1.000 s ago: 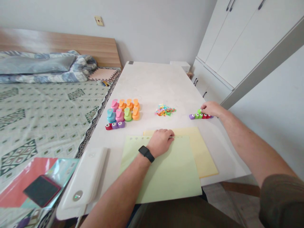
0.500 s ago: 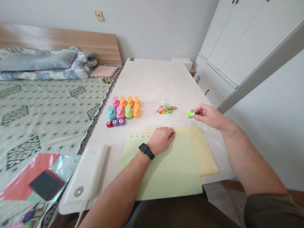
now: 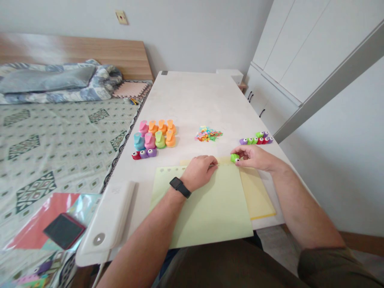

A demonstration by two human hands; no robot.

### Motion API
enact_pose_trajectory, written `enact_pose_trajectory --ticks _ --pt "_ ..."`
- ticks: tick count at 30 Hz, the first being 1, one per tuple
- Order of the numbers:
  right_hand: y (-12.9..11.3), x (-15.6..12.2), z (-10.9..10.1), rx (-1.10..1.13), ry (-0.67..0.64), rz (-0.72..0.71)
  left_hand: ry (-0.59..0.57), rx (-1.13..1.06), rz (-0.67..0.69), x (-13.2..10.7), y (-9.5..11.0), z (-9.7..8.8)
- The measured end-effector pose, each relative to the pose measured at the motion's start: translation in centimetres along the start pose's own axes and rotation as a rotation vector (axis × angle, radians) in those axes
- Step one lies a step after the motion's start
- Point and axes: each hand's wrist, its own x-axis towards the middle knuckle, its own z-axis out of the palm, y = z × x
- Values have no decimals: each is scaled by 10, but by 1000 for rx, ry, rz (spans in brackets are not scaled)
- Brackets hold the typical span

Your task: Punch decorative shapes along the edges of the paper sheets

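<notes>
Between the thumb and fingers of my right hand [image 3: 249,157] is a small green craft punch [image 3: 234,158] with a round white button, close to the far edge of the light green paper [image 3: 207,208]. My left hand [image 3: 200,171], wearing a black watch, lies on that paper with curled fingers gripping its far edge. A row of small punched shapes [image 3: 169,170] runs along this edge, partly hidden by my left hand. Yellow paper [image 3: 258,196] lies underneath and sticks out to the right.
Larger coloured punches [image 3: 154,135] stand at the left, with three small punches [image 3: 144,153] before them. Several small punches [image 3: 258,138] sit beyond my right hand. Colourful paper cutouts [image 3: 209,134] are heaped mid-table. A white device [image 3: 105,218] lies at the near left edge.
My right hand has brought the green punch left and nearer, to the paper's far edge. The small punches behind that hand have come into sight. My left hand stays at the paper edge.
</notes>
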Motion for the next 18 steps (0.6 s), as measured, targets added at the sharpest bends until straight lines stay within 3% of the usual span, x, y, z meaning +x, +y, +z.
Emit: enact_pose_trajectory --ticks 18 --pt "-1 -3 8 90 -10 1 -7 -2 -12 0 -1 1"
